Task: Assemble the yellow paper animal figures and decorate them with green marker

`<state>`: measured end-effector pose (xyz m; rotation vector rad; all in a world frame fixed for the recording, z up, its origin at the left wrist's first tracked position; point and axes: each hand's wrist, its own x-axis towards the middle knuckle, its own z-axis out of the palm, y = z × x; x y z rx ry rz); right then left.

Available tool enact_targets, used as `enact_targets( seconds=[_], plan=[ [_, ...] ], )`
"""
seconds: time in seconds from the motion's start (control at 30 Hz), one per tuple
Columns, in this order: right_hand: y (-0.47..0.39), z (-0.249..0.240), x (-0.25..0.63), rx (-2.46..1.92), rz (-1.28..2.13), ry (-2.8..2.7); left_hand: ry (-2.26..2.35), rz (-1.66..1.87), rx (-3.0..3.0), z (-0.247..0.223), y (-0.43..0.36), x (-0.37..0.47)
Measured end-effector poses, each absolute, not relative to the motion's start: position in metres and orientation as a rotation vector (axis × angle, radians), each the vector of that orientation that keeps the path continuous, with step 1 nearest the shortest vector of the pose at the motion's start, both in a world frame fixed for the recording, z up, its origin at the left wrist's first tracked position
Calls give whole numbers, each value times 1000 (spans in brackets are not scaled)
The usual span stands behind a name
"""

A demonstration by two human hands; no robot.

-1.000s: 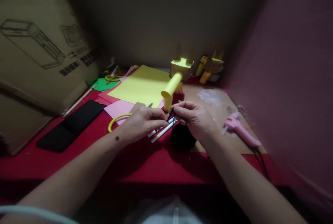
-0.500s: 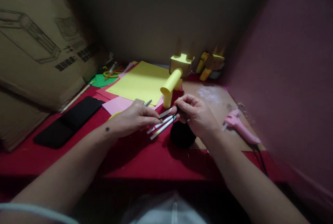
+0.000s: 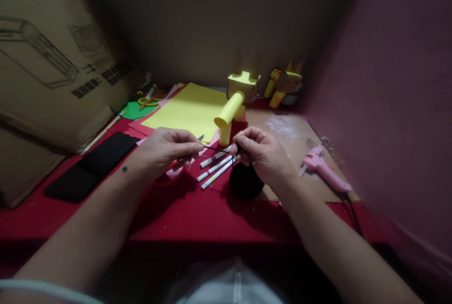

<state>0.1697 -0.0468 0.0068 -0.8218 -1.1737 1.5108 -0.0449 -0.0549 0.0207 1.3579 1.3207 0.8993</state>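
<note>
A strand of black yarn point(image 3: 217, 149) is stretched between my two hands above the table. My left hand point(image 3: 169, 148) pinches one end between thumb and fingers. The other end is in the closed fingers of my right hand point(image 3: 259, 153). Just below the right hand sits a black ball of yarn point(image 3: 246, 180), partly covered by it. Several white markers point(image 3: 216, 168) lie under the strand. Behind the hands stands a yellow paper-tube animal figure point(image 3: 230, 110) with a boxy cardboard head. Red-handled scissors point(image 3: 171, 179) lie partly hidden beneath my left hand.
Yellow paper sheets point(image 3: 190, 106) lie at the back, with green paper point(image 3: 136, 110) beside them. A black phone point(image 3: 92, 165) rests at left near a cardboard box point(image 3: 42, 59). On the cardboard sheet point(image 3: 282, 153) at right lies a pink glue gun point(image 3: 325, 168). A second figure point(image 3: 286, 82) stands behind.
My left hand has moved left and slightly up, drawing a longer length of black yarn taut. My right hand has stayed nearly in place.
</note>
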Motion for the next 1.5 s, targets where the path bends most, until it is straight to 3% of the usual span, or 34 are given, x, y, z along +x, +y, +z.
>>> enact_targets(
  seconds=[0.33,0.57,1.2,1.5],
  plan=[
    [-46,6,164,-755,1521,-1232,1180,714,2039,64,-64,-37],
    [-49,10,164,-843,1520,-1257,1187,735,2689,57,-57,-26],
    [-52,13,162,-904,1533,-1217,1345,597,3100,51,-65,-20],
    [-47,10,164,-840,1607,-1198,929,790,3141,43,-48,-30]
  ],
)
